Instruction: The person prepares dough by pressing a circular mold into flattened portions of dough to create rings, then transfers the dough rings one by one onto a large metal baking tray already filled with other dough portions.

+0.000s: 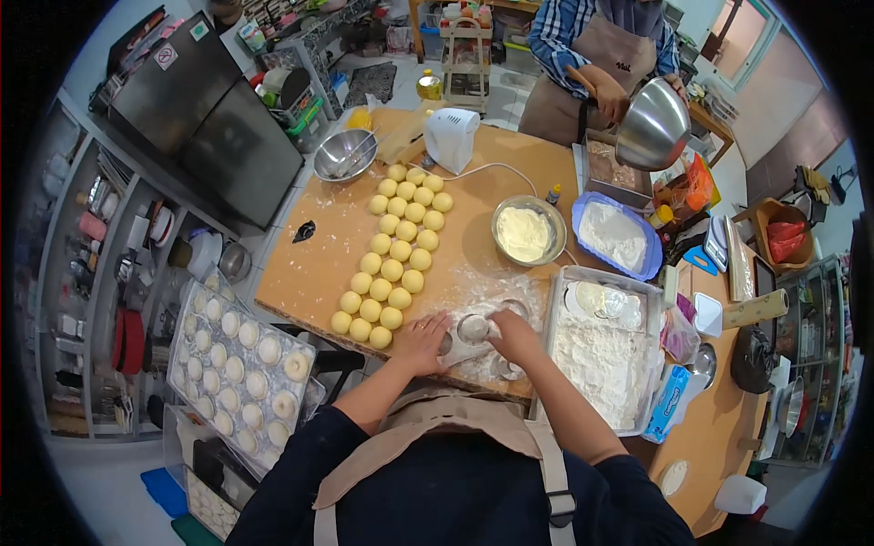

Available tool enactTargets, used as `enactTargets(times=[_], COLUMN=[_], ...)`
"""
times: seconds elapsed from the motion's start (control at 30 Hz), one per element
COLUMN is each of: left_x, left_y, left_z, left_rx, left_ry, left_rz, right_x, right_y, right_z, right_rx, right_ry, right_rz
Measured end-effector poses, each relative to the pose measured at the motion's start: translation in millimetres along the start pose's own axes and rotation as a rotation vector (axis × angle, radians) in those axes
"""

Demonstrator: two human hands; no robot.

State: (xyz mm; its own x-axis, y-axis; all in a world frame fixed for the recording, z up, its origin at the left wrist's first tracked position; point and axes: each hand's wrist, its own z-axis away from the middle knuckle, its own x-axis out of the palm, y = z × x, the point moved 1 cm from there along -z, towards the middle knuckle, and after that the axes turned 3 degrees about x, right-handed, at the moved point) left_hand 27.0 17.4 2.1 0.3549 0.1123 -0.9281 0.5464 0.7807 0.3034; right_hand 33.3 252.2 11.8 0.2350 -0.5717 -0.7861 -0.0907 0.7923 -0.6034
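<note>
A thin, flattened piece of pale dough (460,350) with round cut-outs lies on the floured front edge of the table. Near its middle is a pale disc (473,328), either a dough round or a ring cutter with dough in it. My left hand (423,344) rests on the dough's left side, fingers stretched out. On the opposite side, my right hand (515,338) is closed, its curled fingertips at the dough beside the disc; what they pinch is partly hidden. Rows of yellow balls (391,270) sit left of and beyond my hands.
To the right stands a floured tray (596,364) with dough rounds at its far end. Beyond are a bowl of creamy filling (523,234), a purple flour tub (614,235) and a white mixer (451,138). A dough-filled tray (238,369) is at left. A co-worker tilts a steel bowl (654,127).
</note>
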Motion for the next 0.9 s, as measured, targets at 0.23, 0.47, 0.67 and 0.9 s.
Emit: enactTargets(times=[0.23, 0.47, 0.67, 0.9], left_x=[-10.8, -12.2, -10.6, -8.7], left_y=[2.3, -5.7, -6.9, -9.1], left_z=[-8.6, -11.1, -12.3, -10.9], left_rx=[-0.013, 0.007, 0.041, 0.053], left_ry=[-0.076, -0.106, -0.091, -0.078], left_rz=[0.027, 0.027, 0.019, 0.024], right_x=[4.0, -19.9, -15.5, 0.3], right_y=[4.7, -32.2, -52.6, -65.5], right_z=[69.9, 46.5, -8.4, -21.3], right_rx=[0.167, 0.154, 0.044, 0.079], right_ry=[-0.148, -0.007, 0.065, -0.056], right_rz=[0.376, 0.191, 0.166, 0.307])
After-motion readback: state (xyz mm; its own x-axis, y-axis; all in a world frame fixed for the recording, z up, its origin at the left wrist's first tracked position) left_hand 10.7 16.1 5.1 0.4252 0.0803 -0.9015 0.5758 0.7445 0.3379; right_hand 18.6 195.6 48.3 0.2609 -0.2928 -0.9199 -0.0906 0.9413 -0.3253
